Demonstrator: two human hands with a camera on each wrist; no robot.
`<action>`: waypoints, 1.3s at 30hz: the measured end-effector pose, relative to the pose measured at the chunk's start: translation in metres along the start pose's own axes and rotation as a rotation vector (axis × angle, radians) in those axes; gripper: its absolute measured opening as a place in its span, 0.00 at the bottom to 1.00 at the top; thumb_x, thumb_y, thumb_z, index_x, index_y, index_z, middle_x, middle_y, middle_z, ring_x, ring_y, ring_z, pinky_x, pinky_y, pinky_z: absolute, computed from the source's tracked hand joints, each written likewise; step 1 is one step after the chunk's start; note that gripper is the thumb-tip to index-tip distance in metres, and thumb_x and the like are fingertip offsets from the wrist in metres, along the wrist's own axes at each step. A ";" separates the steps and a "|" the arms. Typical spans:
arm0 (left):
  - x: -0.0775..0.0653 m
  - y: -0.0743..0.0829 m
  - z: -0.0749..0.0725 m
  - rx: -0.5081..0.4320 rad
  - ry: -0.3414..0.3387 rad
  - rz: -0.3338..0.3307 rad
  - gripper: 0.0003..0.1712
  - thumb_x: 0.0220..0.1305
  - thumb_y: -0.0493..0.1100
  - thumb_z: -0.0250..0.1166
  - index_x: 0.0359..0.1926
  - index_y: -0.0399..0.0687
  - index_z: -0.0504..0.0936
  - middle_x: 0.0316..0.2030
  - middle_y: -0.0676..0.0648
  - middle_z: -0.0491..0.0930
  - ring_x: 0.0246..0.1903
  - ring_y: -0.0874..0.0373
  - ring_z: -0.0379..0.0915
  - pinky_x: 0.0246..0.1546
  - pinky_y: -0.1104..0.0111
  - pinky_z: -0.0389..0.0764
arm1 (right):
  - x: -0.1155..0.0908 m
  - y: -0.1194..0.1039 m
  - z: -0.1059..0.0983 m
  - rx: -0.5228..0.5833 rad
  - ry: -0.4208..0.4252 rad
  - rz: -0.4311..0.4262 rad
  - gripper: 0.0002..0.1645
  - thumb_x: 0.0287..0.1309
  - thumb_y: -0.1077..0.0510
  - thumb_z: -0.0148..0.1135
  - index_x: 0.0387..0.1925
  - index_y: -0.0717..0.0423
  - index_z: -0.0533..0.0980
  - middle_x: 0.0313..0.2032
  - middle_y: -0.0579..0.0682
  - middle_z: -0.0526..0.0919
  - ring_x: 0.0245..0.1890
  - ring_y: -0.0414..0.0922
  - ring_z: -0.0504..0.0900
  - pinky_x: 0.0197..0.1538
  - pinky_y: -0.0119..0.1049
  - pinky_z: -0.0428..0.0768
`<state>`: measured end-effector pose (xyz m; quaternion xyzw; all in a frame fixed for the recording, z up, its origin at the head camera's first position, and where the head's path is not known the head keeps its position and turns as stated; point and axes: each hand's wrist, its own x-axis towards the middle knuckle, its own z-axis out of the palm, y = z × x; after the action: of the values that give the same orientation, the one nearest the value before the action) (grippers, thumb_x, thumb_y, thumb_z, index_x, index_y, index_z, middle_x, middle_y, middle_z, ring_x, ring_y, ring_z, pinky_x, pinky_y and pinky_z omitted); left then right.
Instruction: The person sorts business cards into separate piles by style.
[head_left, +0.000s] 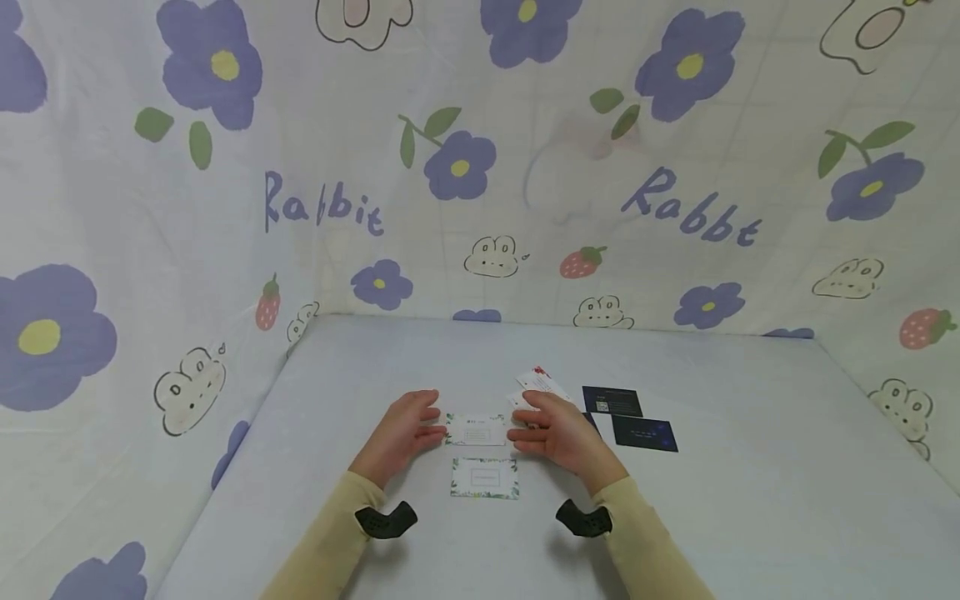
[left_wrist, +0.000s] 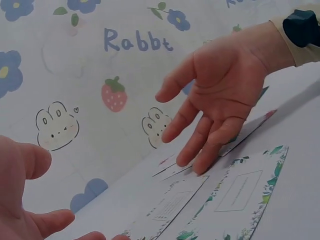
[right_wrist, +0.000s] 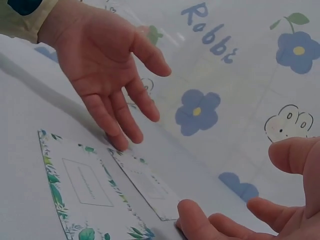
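Two white cards with green leaf borders lie one behind the other on the table, the farther card (head_left: 476,432) and the nearer card (head_left: 484,479). At the farther card's left edge is my left hand (head_left: 405,429), its fingers loosely spread. My right hand (head_left: 558,433) faces it from the card's right edge, palm inward in the left wrist view, with relaxed fingers. Neither hand grips anything. Fingertips of both come close to the farther card; whether they touch it I cannot tell. The nearer card (right_wrist: 87,187) lies flat, apart from both hands.
Beyond my right hand lie white cards with red marks (head_left: 543,382), partly covered by it. To their right are dark cards, one farther back (head_left: 611,400) and one nearer (head_left: 645,433). A patterned curtain (head_left: 525,275) rises behind the white tabletop (head_left: 750,467).
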<state>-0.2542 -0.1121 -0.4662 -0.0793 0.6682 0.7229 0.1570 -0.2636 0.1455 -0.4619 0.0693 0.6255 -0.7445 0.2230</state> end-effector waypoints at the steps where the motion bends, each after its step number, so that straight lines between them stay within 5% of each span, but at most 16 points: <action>1: 0.000 0.000 -0.001 -0.011 -0.001 0.001 0.37 0.78 0.51 0.53 0.77 0.36 0.55 0.71 0.27 0.61 0.62 0.36 0.74 0.64 0.54 0.79 | 0.000 0.000 0.000 0.003 -0.004 -0.003 0.39 0.76 0.47 0.52 0.78 0.57 0.52 0.72 0.70 0.65 0.56 0.59 0.85 0.51 0.41 0.88; 12: 0.002 -0.005 -0.003 -0.126 -0.011 -0.033 0.37 0.78 0.51 0.53 0.77 0.36 0.54 0.71 0.26 0.60 0.68 0.32 0.68 0.71 0.49 0.70 | 0.006 0.005 0.000 0.057 0.011 0.019 0.36 0.76 0.49 0.51 0.77 0.57 0.56 0.69 0.70 0.69 0.46 0.52 0.88 0.44 0.34 0.87; 17: 0.001 -0.005 -0.004 -0.129 -0.017 -0.031 0.37 0.78 0.50 0.53 0.77 0.35 0.54 0.71 0.26 0.60 0.68 0.32 0.68 0.72 0.49 0.69 | 0.009 0.006 0.001 0.070 -0.013 0.004 0.35 0.77 0.51 0.49 0.77 0.60 0.55 0.59 0.64 0.80 0.42 0.46 0.88 0.42 0.31 0.83; 22: 0.002 -0.005 -0.004 -0.122 -0.023 -0.032 0.36 0.79 0.49 0.52 0.77 0.36 0.54 0.71 0.26 0.61 0.68 0.34 0.68 0.72 0.49 0.69 | 0.013 0.008 0.006 -0.028 -0.033 -0.016 0.33 0.75 0.56 0.53 0.74 0.65 0.58 0.40 0.50 0.85 0.33 0.40 0.84 0.38 0.28 0.80; 26: 0.002 -0.006 -0.003 -0.104 -0.024 -0.032 0.36 0.79 0.50 0.52 0.77 0.36 0.54 0.71 0.27 0.63 0.66 0.36 0.71 0.72 0.49 0.70 | 0.014 0.012 0.014 -0.154 0.018 -0.031 0.31 0.71 0.62 0.58 0.71 0.63 0.63 0.31 0.47 0.82 0.26 0.39 0.80 0.32 0.27 0.78; 39: 0.003 -0.007 -0.003 -0.018 -0.013 0.000 0.35 0.78 0.50 0.53 0.76 0.37 0.58 0.68 0.28 0.68 0.57 0.42 0.78 0.63 0.55 0.80 | 0.015 0.013 0.026 -0.212 0.115 -0.059 0.31 0.67 0.67 0.61 0.70 0.59 0.67 0.31 0.51 0.84 0.24 0.41 0.80 0.30 0.29 0.82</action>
<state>-0.2554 -0.1141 -0.4737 -0.0760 0.6607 0.7293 0.1609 -0.2666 0.1151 -0.4739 0.0691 0.7143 -0.6751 0.1708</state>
